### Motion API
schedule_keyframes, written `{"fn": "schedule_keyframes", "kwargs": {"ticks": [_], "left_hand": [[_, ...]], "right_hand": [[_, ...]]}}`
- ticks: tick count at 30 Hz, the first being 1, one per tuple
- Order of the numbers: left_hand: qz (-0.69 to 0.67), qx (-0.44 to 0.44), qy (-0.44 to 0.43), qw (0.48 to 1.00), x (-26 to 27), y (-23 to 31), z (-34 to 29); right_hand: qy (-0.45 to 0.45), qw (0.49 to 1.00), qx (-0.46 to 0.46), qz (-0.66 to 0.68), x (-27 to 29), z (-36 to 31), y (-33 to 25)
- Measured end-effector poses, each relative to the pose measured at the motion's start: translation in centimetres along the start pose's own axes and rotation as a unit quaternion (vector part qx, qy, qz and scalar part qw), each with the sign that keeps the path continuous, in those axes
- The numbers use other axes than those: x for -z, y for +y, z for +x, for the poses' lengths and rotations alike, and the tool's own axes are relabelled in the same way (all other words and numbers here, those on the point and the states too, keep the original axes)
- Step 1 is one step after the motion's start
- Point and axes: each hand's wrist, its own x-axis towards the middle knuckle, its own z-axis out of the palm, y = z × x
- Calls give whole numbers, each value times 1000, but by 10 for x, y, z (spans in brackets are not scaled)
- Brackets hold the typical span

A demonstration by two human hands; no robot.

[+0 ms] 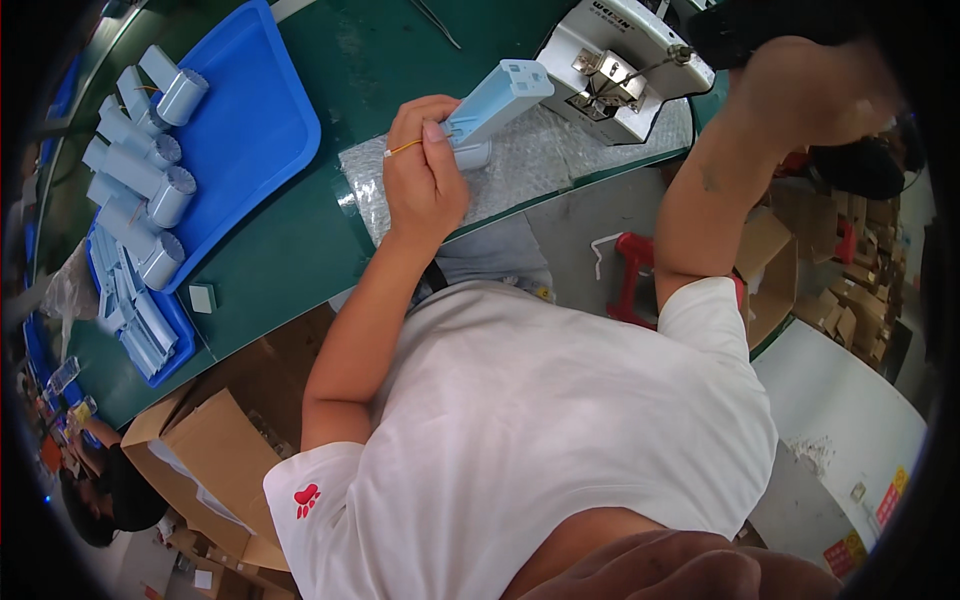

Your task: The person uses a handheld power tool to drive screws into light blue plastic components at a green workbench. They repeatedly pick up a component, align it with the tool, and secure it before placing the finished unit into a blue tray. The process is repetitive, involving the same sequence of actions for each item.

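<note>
— What's the left hand got?
— A pale blue plastic housing, gripped over bubble wrap.
— And the right hand?
— Raised, blurred, near the white machine.

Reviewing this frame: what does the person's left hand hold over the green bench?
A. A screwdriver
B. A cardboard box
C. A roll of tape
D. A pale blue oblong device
D: the left hand grips a pale blue oblong device above the bubble wrap on the green bench.
</note>
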Motion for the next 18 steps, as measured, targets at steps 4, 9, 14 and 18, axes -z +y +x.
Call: {"fn": "schedule_keyframes", "kwargs": {"ticks": [4,9,14,18], "left_hand": [[-6,-12,1,1000,0,0,0],[-13,-11,-7,1000,1,3,1],[3,-40,-4,999,2,-2,-3],[-5,-47,4,999,0,-5,-4]], "right_hand": [[40,998,-40,-11,-2,-9,-3],[-64,932,-260,242,59,1,10],[-51,952,-213,213,30,-32,3],[-50,953,-211,210,18,-42,9]]}}
